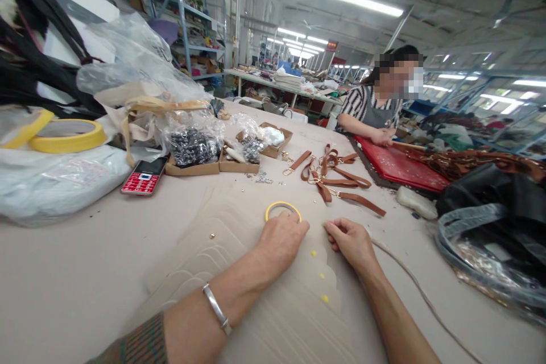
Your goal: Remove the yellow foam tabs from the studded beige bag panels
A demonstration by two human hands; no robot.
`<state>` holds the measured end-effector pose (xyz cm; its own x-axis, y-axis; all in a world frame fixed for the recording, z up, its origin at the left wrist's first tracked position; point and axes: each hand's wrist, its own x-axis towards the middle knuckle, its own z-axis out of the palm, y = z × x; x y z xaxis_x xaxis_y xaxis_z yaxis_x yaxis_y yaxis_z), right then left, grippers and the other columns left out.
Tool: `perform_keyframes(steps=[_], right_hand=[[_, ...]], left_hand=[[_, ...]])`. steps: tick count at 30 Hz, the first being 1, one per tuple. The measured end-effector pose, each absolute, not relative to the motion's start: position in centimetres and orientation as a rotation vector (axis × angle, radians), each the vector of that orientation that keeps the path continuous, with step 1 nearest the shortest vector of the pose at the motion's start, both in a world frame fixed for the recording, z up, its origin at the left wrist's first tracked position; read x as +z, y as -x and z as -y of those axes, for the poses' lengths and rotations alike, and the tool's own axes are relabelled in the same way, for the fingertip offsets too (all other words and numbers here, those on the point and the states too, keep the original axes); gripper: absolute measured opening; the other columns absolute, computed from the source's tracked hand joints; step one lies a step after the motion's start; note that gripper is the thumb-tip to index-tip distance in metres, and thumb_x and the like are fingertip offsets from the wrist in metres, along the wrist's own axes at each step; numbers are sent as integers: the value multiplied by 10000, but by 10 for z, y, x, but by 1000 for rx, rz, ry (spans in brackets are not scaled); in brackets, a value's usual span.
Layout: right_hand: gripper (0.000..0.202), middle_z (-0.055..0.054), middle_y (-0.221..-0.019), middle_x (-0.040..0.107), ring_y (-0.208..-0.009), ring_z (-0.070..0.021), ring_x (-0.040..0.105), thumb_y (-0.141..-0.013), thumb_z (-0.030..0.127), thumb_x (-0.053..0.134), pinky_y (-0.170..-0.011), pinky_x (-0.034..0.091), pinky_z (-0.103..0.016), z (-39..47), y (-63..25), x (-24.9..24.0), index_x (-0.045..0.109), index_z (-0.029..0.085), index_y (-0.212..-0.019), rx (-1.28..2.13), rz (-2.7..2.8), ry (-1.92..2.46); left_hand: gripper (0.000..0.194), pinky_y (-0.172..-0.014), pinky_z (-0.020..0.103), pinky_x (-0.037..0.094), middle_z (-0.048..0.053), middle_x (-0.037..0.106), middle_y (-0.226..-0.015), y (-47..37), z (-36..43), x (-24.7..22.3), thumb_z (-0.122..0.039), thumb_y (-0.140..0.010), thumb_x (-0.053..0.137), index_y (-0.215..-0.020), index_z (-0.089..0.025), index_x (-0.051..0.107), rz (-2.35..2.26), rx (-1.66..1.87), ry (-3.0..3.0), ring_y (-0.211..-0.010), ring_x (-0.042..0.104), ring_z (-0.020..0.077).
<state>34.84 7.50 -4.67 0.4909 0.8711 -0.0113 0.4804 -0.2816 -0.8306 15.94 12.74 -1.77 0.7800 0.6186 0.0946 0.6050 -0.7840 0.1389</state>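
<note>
My left hand (281, 242) is closed on a roll of yellow tape (273, 206) above a fanned stack of beige sheets (239, 284). My right hand (350, 242) is beside the stack's right edge, thumb and forefinger pinched together; whatever lies between them is too small to make out. Small yellow tape pieces (322, 276) stick along the right side of the sheets, and a small metal stud (212, 236) shows on the left side. A thin beige cord (409, 276) runs across the table beside my right forearm.
Brown straps with metal clips (341, 176) lie beyond the stack. Cardboard boxes of metal parts (196, 168) and a red-keyed phone (144, 176) are at left, near yellow tape rolls (68, 136). Across the table, a person (371, 108) works at a red board (396, 165). Black bags (482, 199) lie right.
</note>
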Motion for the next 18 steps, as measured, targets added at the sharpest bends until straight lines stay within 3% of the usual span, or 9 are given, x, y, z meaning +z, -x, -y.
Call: perform_keyframes(steps=[4,8,13,18], right_hand=[[252,50,-470,544,-385,-87,477,-736,416,619,-394,411,-203,-76,-344,-45,646,166,-728,601,1110,1940],[392,70,-473,548,-376,-114,499,-688,424,683,-336,398,-207,-75,-347,-49,611,170,-978,657,917,1902],[330,-4,-563,630,-464,-107,565,-694,470,693,-462,481,-221,-69,-356,-54,646,148,-749,743,952,1812],[332,18,-465,586,-399,-122,524,-718,491,651,-420,413,-231,-72,-349,-54,708,164,-730,565,1056,1958]], left_hand=[[156,-733,353,481,82,618,-931,-159,-128,-18,-143,-928,460,-962,-182,607,-994,222,-2868,-923,582,246],[147,-786,379,462,85,614,-932,-158,-129,-18,-160,-928,465,-950,-179,610,-998,241,-2872,-923,572,250],[149,-794,375,448,79,606,-923,-156,-132,-23,-179,-927,464,-957,-182,609,-1001,285,-2864,-909,557,244],[175,-800,377,439,82,601,-942,-156,-134,-26,-172,-931,433,-953,-189,606,-980,321,-2845,-904,548,242]])
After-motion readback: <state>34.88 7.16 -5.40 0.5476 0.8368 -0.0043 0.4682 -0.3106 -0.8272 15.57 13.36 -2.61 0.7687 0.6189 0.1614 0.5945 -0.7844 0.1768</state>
